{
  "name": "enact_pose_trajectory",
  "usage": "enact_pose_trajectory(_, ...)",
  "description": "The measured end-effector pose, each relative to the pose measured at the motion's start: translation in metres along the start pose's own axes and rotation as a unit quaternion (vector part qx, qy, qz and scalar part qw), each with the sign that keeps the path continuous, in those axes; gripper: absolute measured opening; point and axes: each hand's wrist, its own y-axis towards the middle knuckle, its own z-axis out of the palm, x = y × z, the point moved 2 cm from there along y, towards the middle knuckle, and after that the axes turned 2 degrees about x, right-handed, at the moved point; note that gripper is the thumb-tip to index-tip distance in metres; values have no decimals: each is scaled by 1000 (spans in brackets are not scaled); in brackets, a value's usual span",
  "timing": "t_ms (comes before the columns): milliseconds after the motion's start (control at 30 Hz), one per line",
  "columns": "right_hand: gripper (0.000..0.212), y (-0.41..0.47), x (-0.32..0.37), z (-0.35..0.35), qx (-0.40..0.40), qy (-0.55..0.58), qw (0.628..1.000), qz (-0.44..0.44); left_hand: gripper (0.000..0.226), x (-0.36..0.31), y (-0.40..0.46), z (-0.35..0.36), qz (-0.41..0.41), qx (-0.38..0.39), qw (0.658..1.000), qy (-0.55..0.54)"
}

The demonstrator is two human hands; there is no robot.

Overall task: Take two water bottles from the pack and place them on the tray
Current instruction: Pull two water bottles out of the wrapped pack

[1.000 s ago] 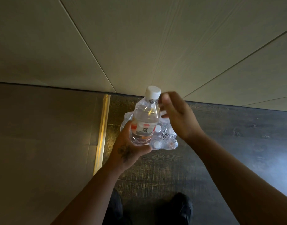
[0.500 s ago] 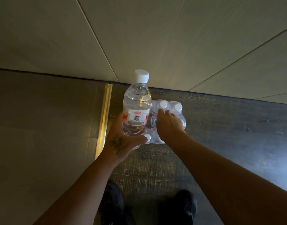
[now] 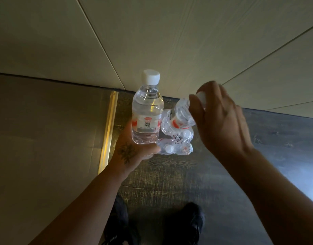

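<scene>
My left hand (image 3: 132, 152) grips the base of a clear water bottle (image 3: 147, 110) with a white cap and a red and white label, held upright. My right hand (image 3: 221, 119) is closed around the cap end of a second water bottle (image 3: 178, 119), which tilts with its base down toward the pack. The shrink-wrapped pack (image 3: 177, 145) of bottles sits on the dark wooden floor below both bottles, close to the wall. No tray is in view.
A beige panelled wall (image 3: 169, 41) rises behind the pack. A brass strip (image 3: 108, 131) divides the dark wooden floor (image 3: 169, 174) from a tan surface (image 3: 46, 138) on the left. My two black shoes (image 3: 187, 223) show at the bottom.
My right hand was pressed down on the pack's bottles half a second ago; it has since risen with a second bottle held by its top. The left hand keeps its bottle upright.
</scene>
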Motion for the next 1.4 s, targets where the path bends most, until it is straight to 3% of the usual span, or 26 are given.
enact_pose_trajectory(133,33,15,4,-17,-16,29,999,-30,88,-22,4,9,9,3,999,-36)
enact_pose_trajectory(300,34,22,-2,5,34,43,998,-37,80,-42,14,19,11,11,999,-49)
enact_pose_trajectory(500,39,20,-14,28,47,64,997,-22,99,-39,25,25,-2,23,998,-57)
enact_pose_trajectory(667,47,16,-24,44,39,127,990,-40,94,-34,28,23,-9,17,998,-55)
enact_pose_trajectory(767,50,12,-33,62,37,205,978,-14,83,-31,30,23,8,17,999,-48)
enact_pose_trajectory(900,62,4,-47,86,92,277,956,30,78,-30,32,25,28,10,999,-35)
enact_pose_trajectory(1067,55,4,-59,101,160,359,917,74,72,-28,34,25,44,16,997,-54)
enact_pose_trajectory(1200,74,4,-69,124,179,335,919,106,65,-22,37,22,30,14,998,-59)
enact_pose_trajectory(1400,82,10,-75,150,181,318,919,151,81,-21,37,25,26,12,999,-27)
